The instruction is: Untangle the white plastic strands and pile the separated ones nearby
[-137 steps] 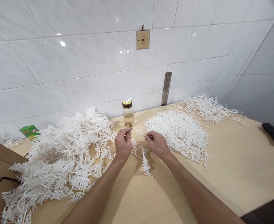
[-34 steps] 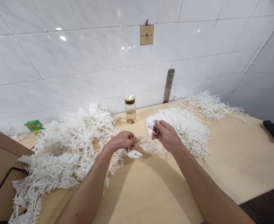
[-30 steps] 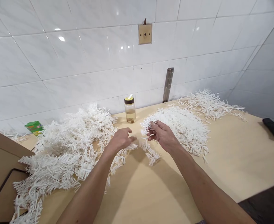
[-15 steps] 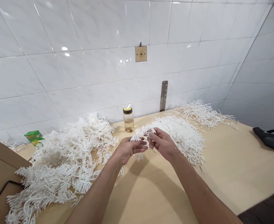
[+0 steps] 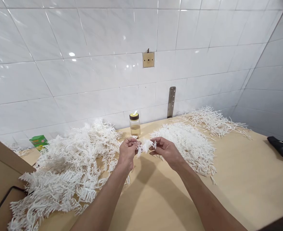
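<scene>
Between both hands hangs a small clump of thin white strands (image 5: 146, 146), above the table. My left hand (image 5: 127, 153) pinches its left end between thumb and fingers. At the opposite end, the thumb and fingers of my right hand (image 5: 167, 152) close on the strands. To the left lies a big tangled heap of frilly white strands (image 5: 69, 163). Just beyond my right hand is a flatter pile of short white strands (image 5: 187, 144). What the strands are made of, I cannot tell.
A lidded jar of yellowish liquid (image 5: 135, 126) stands behind my hands. Longer loose white strands (image 5: 216, 121) lie at the back right. A metal strip (image 5: 171, 102) leans on the tiled wall. A green box (image 5: 39, 142) and brown board (image 5: 6, 163) are left; a black pouch (image 5: 282, 148) is right.
My left hand has gone from lying palm up under the clump to pinching its end. The clump now stretches between both hands, slightly lower. The view has shifted a little.
</scene>
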A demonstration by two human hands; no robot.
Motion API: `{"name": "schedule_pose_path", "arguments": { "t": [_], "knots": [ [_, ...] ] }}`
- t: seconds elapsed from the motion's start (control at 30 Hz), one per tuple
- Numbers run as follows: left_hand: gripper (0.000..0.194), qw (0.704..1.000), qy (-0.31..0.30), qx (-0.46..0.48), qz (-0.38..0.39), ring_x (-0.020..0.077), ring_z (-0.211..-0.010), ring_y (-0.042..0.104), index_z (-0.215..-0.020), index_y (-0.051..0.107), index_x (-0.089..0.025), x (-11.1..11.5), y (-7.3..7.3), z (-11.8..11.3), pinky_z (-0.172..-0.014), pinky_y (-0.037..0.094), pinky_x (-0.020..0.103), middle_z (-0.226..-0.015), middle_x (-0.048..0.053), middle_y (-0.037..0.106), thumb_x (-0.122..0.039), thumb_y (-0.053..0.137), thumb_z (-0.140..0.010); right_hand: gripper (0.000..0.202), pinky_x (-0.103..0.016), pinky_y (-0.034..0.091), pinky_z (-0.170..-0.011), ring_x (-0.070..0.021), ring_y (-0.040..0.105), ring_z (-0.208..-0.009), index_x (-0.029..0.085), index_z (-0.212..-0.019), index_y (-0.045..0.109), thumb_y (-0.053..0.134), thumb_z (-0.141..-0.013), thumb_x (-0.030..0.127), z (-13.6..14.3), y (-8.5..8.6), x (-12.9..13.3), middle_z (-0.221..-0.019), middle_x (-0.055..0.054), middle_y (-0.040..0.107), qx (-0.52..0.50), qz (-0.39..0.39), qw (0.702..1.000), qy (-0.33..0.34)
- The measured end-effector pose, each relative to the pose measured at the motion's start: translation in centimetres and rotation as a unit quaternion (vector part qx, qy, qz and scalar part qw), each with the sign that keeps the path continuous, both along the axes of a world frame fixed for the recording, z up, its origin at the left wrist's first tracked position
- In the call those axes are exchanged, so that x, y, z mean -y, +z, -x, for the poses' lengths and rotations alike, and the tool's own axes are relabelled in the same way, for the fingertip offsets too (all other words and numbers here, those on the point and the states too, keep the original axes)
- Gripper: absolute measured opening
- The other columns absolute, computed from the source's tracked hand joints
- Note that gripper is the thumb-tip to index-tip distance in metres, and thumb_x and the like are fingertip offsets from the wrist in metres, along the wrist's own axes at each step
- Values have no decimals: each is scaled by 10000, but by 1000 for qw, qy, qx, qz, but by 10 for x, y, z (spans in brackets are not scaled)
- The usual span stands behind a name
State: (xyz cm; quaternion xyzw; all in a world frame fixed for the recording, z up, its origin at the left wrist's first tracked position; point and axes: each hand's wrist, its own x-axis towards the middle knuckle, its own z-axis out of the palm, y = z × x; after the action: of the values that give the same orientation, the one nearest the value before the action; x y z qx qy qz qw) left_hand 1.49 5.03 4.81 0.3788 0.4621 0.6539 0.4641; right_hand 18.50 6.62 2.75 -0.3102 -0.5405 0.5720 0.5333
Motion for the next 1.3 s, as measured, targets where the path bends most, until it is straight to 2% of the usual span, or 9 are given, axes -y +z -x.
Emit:
{"name": "schedule_pose_path", "arguments": {
  "t": [0.13,0.27,0.43,0.57,0.67,0.8,0.9,1.07,1.3],
  "knots": [
    [174,983,74,-136,-97,98,-581,585,-826,601,-179,0,-8,-1,-561,437,212,-703,-14,623,-255,718,-723,393,-406,601,-751,-205,677,-802,188,-972,618,814,-707,401,2,4,3,-877,-51,645,-59,129,990,12],
    [123,968,74,-193,-145,128,-630,634,-870,591,-194,3,-19,-6,-619,495,243,-732,-7,628,-287,644,-810,375,-427,610,-695,-197,653,-724,177,-878,592,770,-750,481,9,1,5,-832,-64,619,-55,196,979,3],
    [131,972,48,-184,-136,135,-617,641,-857,586,-193,3,-25,-10,-623,527,259,-715,-10,621,-285,650,-790,382,-338,587,-648,-149,590,-684,157,-785,627,827,-669,461,20,-12,1,-740,-29,587,22,148,988,-30],
    [177,986,54,-141,-73,129,-579,619,-843,588,-181,0,-26,-11,-568,519,249,-688,-10,606,-288,685,-741,381,-308,540,-619,-126,557,-625,165,-711,619,831,-617,467,26,-22,-3,-678,3,582,5,105,994,-36],
    [222,994,31,-102,4,133,-547,592,-831,605,-165,-1,-27,-10,-538,517,264,-637,-8,583,-334,704,-725,340,-309,510,-634,-131,556,-628,177,-768,639,797,-652,455,28,-24,-5,-686,5,607,0,54,996,-66],
    [323,994,-55,-39,83,140,-577,596,-766,631,-138,1,-25,-8,-555,514,272,-650,25,594,-442,726,-710,226,-313,483,-682,-151,569,-679,184,-853,676,717,-735,372,27,-23,-4,-713,-9,643,68,-20,991,-114],
    [363,992,-102,-17,78,140,-616,595,-775,670,-136,2,-21,-7,-575,511,274,-708,41,619,-469,764,-666,187,-320,478,-723,-177,602,-760,181,-868,695,682,-745,321,25,-21,-3,-800,-39,691,107,-50,986,-118],
    [363,997,-70,-14,41,131,-671,555,-747,717,-137,1,-20,-4,-602,498,265,-730,37,619,-427,837,-565,218,-315,478,-712,-180,615,-757,174,-892,692,684,-727,317,24,-23,-4,-807,-43,701,116,-44,986,-108],
    [380,993,-116,-26,18,134,-682,549,-793,724,-139,0,-20,-4,-567,457,244,-789,55,640,-436,841,-586,169,-321,516,-725,-167,629,-729,173,-847,691,686,-722,287,22,-21,-2,-779,-29,694,123,-20,989,-76]
  ]
}}
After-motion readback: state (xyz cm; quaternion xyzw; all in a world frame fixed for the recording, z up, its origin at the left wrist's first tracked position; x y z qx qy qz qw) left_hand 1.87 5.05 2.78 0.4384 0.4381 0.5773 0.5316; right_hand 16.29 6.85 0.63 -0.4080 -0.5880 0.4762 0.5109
